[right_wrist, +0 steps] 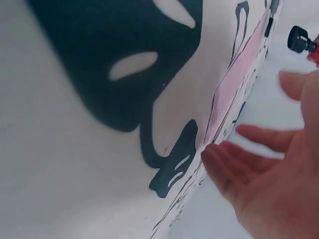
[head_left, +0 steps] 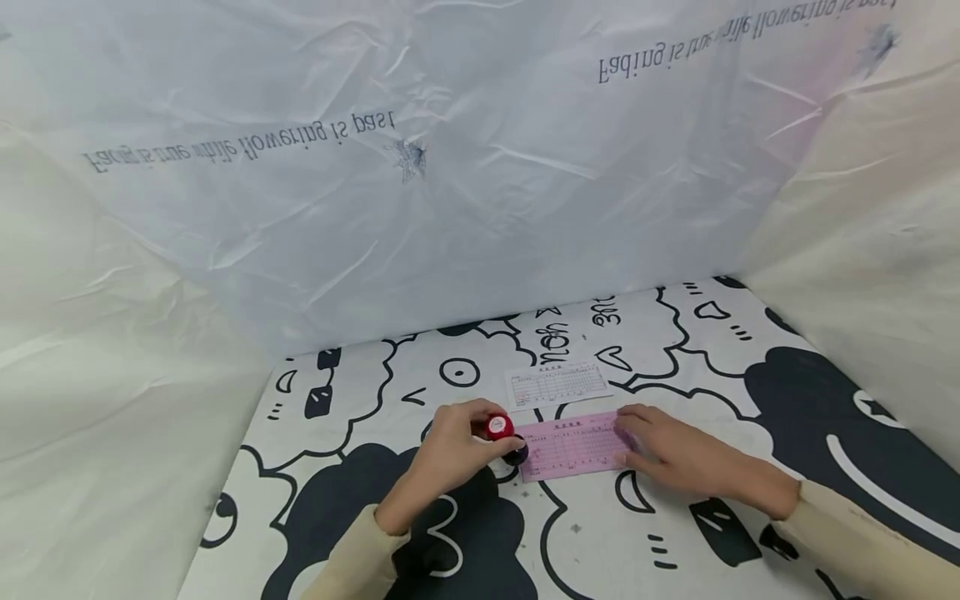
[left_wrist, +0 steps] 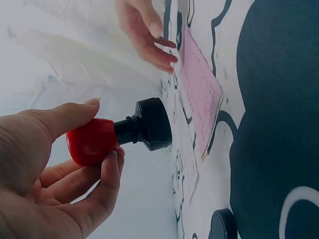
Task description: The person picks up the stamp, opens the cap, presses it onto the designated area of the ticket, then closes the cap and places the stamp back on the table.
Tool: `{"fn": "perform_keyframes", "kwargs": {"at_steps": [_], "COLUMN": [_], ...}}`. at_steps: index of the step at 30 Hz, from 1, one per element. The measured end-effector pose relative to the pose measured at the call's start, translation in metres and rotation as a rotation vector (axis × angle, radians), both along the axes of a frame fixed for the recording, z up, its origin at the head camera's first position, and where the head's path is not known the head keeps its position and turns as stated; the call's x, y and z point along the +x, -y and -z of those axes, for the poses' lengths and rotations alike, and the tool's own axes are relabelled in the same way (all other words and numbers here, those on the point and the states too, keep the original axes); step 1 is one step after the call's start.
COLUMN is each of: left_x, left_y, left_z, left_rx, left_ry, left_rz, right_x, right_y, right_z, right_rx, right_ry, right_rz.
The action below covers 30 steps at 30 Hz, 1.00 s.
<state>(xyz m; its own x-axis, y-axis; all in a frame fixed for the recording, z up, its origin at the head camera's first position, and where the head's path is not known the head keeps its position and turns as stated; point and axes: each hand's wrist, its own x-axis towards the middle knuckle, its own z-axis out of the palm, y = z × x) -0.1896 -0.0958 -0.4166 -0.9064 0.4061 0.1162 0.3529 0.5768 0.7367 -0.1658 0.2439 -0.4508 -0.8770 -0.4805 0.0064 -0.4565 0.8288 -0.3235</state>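
My left hand grips a stamp by its round red knob, thumb on one side and fingers on the other. The stamp's black base faces the table, raised above it close to the left edge of a pink printed form pad. At the pad's right edge is my right hand, fingers loosely extended and holding nothing. Its fingertips are right by the pad's edge in the right wrist view. A round black cap lies on the table on the left hand's side.
Just behind the pink pad lies a white printed form. The table is covered by a white cloth with black cartoon drawings. Pale sheeting hangs as a back wall and along both sides.
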Motion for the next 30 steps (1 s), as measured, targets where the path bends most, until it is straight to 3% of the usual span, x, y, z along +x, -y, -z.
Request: {"fn": "perform_keyframes", "kwargs": {"at_steps": [3,7,11,19,30], "left_x": [0.004,0.01,0.016,0.022,0.025], "left_y": [0.006,0.013,0.019,0.025,0.028], "left_z": [0.0,0.0,0.0,0.0,-0.001], "left_rx": [-0.005,-0.013,-0.019,-0.014,-0.011], "left_ry": [-0.001,-0.008,-0.005,0.028,0.054], "left_rz": [0.0,-0.001,-0.001,-0.007,-0.009], "right_x": [-0.008,-0.02,-0.028,-0.032,-0.043], "right_y": [0.003,0.005,0.006,0.006,0.005], "right_z": [0.001,0.005,0.007,0.008,0.014], "right_rx": [-0.023,-0.113,-0.155,-0.115,-0.224], "right_ry": [-0.024,0.066,0.147,0.142,0.275], "right_rz": [0.097,0.223,0.295,0.389,0.417]}}
